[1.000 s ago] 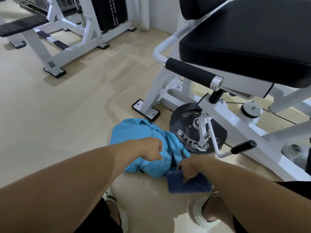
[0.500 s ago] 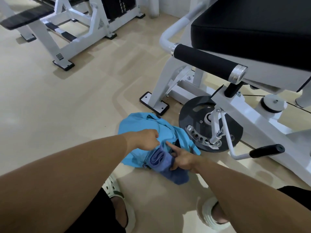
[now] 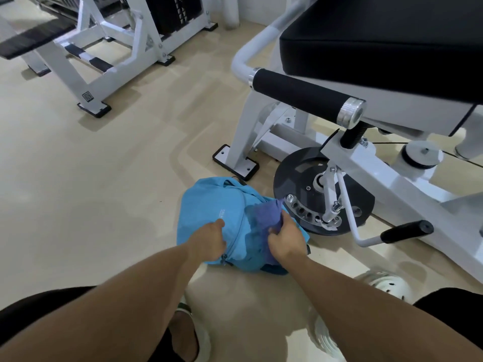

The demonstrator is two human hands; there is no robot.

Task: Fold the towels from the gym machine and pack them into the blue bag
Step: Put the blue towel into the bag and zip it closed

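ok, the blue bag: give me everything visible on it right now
The blue bag is light blue thin fabric, soft and slumped on the beige floor beside the gym machine's dark disc. A zipper runs along its near edge and small pale lettering marks its top. The left hand presses its top panel; the right hand pushes a dark blue towel into its opening.

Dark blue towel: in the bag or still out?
Partly in. The towel sits bunched in the blue bag opening, top still showing, right hand pushing it; left hand holds the bag.
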